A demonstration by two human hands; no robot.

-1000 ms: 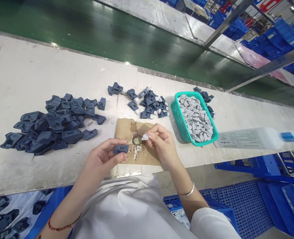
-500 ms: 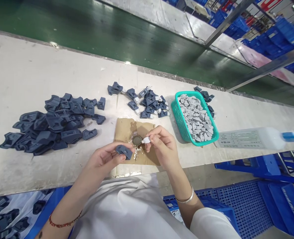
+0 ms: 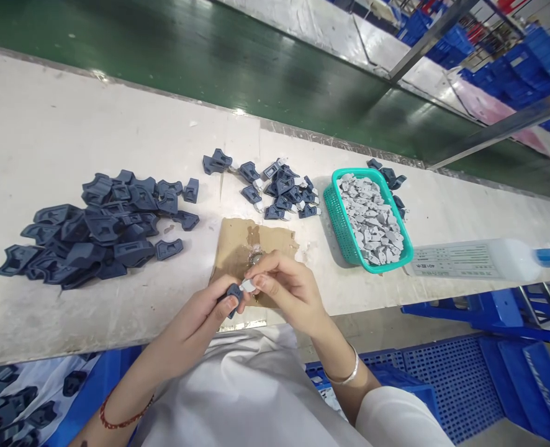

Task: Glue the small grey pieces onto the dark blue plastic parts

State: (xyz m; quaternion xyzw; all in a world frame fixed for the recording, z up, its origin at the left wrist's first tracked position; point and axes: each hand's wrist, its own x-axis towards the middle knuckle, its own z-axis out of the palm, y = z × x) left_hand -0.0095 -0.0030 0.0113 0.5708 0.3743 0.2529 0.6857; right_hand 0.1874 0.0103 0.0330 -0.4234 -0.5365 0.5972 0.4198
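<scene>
Near the table's front edge, my left hand [image 3: 205, 316] is closed on a dark blue-grey plastic part [image 3: 231, 299]. A small white plastic piece [image 3: 247, 285] is pinched between the fingertips of my right hand [image 3: 288, 292]. The white piece meets the end of the dark part; whether it sits inside cannot be made out. Under both hands lies a brown cardboard sheet [image 3: 231, 239] with a wet stain. A small round cap [image 3: 255, 257] on it is mostly covered by my right hand.
Dark parts [image 3: 102, 226] are heaped at left. Behind the cardboard lie several dark parts with white ends [image 3: 284, 189]. At right stand a green basket [image 3: 342, 239] of light grey pieces and a lying glue bottle [image 3: 480, 259]. A green conveyor belt [image 3: 163, 56] runs beyond.
My right hand has carried the white piece from the round cap down and left to the dark part. My left hand has turned the dark part so its end faces the white piece.
</scene>
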